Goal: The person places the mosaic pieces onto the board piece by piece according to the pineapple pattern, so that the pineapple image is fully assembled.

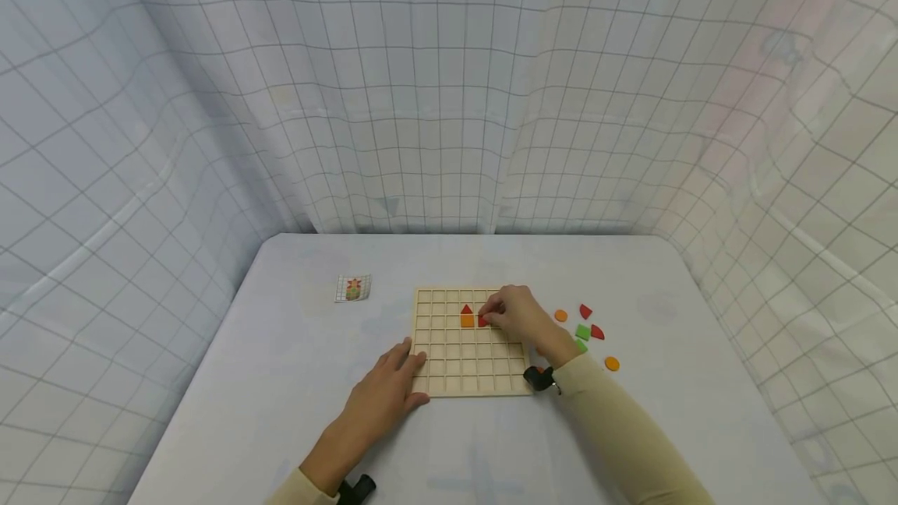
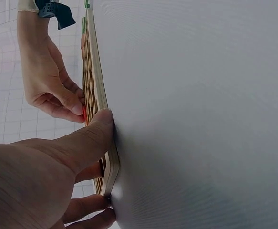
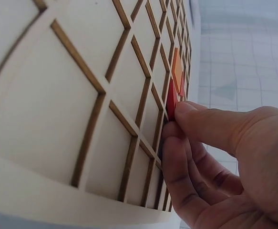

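Note:
A pale wooden grid board (image 1: pixel 470 369) lies on the table, holding an orange square piece (image 1: pixel 467 321) with a red triangle piece (image 1: pixel 466 309) just behind it. My right hand (image 1: pixel 521 316) pinches a red piece (image 1: pixel 482 321) between thumb and fingers, low over a cell right of the orange square; in the right wrist view the red piece (image 3: pixel 171 100) tilts at the grid, partly hidden by the fingertips. My left hand (image 1: pixel 382 386) rests at the board's front left corner, thumb (image 2: pixel 98 126) on the front edge and other fingers along the left side.
Right of the board lie red quarter-round pieces (image 1: pixel 597 332), green pieces (image 1: pixel 583 331) and orange discs (image 1: pixel 613 364). A small picture card (image 1: pixel 353 288) with a gridded figure lies at the back left. White grid-patterned curtains (image 1: pixel 421 139) surround the table (image 1: pixel 281 349).

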Action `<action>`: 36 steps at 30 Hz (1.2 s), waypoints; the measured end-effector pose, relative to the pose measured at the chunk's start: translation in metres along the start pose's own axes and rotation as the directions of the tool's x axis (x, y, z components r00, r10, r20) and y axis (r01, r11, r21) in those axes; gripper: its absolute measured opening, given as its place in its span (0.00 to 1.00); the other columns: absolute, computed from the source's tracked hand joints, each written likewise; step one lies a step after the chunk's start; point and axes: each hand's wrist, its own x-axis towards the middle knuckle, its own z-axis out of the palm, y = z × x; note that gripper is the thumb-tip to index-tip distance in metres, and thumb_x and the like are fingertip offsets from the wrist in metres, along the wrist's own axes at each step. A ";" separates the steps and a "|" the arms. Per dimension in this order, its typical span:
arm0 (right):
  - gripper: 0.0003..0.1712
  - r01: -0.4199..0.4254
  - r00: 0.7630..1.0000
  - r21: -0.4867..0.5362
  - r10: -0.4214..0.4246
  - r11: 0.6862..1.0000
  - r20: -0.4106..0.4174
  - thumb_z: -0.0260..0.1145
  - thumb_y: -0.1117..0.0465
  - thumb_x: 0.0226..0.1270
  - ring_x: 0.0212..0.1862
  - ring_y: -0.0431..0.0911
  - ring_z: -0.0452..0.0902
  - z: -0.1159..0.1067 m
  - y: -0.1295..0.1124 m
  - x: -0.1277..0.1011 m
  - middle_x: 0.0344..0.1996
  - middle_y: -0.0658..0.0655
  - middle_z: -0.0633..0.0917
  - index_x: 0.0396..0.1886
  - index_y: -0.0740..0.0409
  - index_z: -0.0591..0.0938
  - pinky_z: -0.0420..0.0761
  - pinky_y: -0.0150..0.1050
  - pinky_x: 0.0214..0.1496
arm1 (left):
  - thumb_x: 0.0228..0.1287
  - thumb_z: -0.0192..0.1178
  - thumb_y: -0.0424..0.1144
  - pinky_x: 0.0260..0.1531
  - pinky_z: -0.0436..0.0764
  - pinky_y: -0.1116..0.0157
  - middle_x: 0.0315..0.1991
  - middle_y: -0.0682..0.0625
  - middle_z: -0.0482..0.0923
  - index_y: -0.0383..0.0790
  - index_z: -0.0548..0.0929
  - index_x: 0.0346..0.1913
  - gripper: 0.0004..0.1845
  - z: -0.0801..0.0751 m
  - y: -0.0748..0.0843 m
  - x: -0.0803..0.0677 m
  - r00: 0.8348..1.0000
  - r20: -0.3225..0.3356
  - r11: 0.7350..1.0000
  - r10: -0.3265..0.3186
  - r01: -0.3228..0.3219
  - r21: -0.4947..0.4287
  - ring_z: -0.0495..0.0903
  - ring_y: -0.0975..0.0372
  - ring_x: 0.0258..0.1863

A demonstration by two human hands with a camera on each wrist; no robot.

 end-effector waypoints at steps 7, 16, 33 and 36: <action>0.06 0.026 1.000 0.008 -0.026 1.000 -0.001 0.80 0.64 0.81 0.42 0.40 0.86 0.003 0.000 0.003 0.45 0.52 0.96 0.44 0.51 1.00 0.89 0.40 0.49 | 0.71 0.83 0.49 0.63 0.92 0.36 0.85 0.31 0.75 0.39 0.84 0.77 0.37 0.001 -0.002 0.000 1.000 0.000 1.000 0.003 -0.003 0.001 0.79 0.36 0.81; 0.06 0.160 0.986 0.012 -0.159 0.987 -0.044 0.79 0.64 0.81 0.41 0.41 0.88 0.013 0.022 0.012 0.43 0.53 0.97 0.44 0.51 1.00 0.89 0.38 0.46 | 0.71 0.83 0.49 0.62 0.92 0.36 0.85 0.31 0.74 0.39 0.84 0.77 0.37 0.001 0.000 0.000 1.000 0.005 1.000 -0.004 0.003 0.016 0.80 0.36 0.81; 0.06 0.047 0.996 -0.015 -0.048 0.999 -0.076 0.77 0.65 0.84 0.47 0.47 0.91 -0.008 0.008 -0.012 0.48 0.56 0.95 0.53 0.58 0.97 0.94 0.47 0.56 | 0.72 0.83 0.49 0.61 0.92 0.35 0.85 0.30 0.74 0.39 0.84 0.77 0.37 -0.001 0.000 0.000 1.000 0.013 1.000 -0.008 0.008 0.014 0.80 0.35 0.81; 0.07 0.044 0.995 -0.031 -0.046 0.999 -0.089 0.77 0.64 0.83 0.48 0.49 0.92 -0.015 0.012 -0.015 0.48 0.57 0.95 0.53 0.59 0.97 0.94 0.48 0.56 | 0.72 0.83 0.49 0.60 0.93 0.35 0.85 0.30 0.74 0.39 0.84 0.77 0.37 -0.001 0.000 -0.001 1.000 0.014 1.000 -0.008 0.008 0.011 0.79 0.35 0.81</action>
